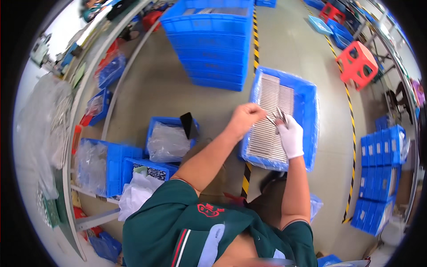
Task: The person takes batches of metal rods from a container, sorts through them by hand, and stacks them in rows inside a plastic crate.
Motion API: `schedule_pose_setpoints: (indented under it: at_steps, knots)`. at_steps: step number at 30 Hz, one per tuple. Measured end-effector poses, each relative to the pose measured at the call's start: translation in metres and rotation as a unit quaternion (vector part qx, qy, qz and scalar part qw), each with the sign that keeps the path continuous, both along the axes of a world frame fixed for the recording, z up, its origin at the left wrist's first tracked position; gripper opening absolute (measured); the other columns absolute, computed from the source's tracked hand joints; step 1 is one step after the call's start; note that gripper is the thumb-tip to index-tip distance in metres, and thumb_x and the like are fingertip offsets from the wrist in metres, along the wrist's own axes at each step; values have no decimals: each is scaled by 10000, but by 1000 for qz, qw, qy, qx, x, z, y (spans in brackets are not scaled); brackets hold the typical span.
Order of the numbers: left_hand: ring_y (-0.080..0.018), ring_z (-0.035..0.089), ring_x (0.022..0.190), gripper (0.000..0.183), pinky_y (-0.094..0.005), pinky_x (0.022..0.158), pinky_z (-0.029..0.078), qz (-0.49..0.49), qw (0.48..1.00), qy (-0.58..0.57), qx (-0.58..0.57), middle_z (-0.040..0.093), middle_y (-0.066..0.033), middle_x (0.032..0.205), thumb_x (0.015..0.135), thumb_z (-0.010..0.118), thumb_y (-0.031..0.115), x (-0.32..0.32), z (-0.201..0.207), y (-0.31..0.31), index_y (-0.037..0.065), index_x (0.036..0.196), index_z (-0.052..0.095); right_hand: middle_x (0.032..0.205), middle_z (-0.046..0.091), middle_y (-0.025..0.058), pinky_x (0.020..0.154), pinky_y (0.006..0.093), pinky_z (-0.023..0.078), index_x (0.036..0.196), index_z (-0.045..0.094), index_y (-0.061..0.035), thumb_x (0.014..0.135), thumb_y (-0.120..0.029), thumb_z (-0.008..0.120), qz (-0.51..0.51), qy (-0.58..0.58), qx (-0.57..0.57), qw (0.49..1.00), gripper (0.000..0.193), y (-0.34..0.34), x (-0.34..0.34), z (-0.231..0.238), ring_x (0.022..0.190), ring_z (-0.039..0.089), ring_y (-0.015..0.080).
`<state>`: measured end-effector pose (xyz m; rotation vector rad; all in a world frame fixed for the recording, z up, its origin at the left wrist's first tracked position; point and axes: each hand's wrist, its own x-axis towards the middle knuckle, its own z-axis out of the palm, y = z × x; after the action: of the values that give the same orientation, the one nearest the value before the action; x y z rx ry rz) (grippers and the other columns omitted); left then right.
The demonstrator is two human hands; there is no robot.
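Observation:
A blue plastic bin (310,100) lined with clear film stands on the floor in front of me. Inside it, thin silvery pieces (266,138) lie stacked in close, parallel rows, filling the left and middle part. My left hand (247,117), bare, is over the bin's left side, its fingertips pinched at one end of a thin piece. My right hand (291,137), in a white glove, is closed around a few thin shiny metal pieces (281,115) above the rows. The two hands are close together but apart. Their exact kind is too small to tell.
A tall stack of blue crates (209,53) stands ahead. At left are blue bins with plastic bags (168,140) and a dark phone-like slab (189,126) on one rim. A red stool (358,64) and stacked blue boxes (378,182) are at right. Striped tape (349,133) marks the floor.

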<state>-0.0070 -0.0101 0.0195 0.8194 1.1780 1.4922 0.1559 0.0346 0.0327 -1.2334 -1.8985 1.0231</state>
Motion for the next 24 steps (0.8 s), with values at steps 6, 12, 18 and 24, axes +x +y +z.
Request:
schedule_pose_setpoints:
  at_steps: [6,12,18,24]
  knots:
    - [-49,509,648,97,-201,620,412,-5,998,-65,13,594,-7,715,794,640,96,-6,5,7,2,799,615,659,565,148,554,336,414,858,585,-37,802,-147,589,18,-13,-20,1000,124,-3,0,8,563,534,253]
    - [-47,507,669,101,-196,635,402,-72,995,-67,-17,595,-8,720,788,646,92,-4,-1,3,-3,808,618,669,565,146,562,365,423,834,568,-62,807,-169,580,46,-41,36,997,111,-13,-4,14,605,550,309]
    - [-37,485,684,79,-196,650,386,-46,999,5,12,598,10,723,789,640,104,2,-1,-3,26,796,628,690,578,144,566,402,425,810,565,-79,812,-206,575,23,-119,95,988,127,-18,-13,11,634,558,331]
    - [-71,487,637,106,-205,630,393,-24,999,-39,-11,597,-17,734,796,637,124,-15,-1,4,18,798,626,623,519,49,538,281,393,865,578,-46,841,-186,555,96,60,-186,976,143,-5,-4,12,547,485,147]
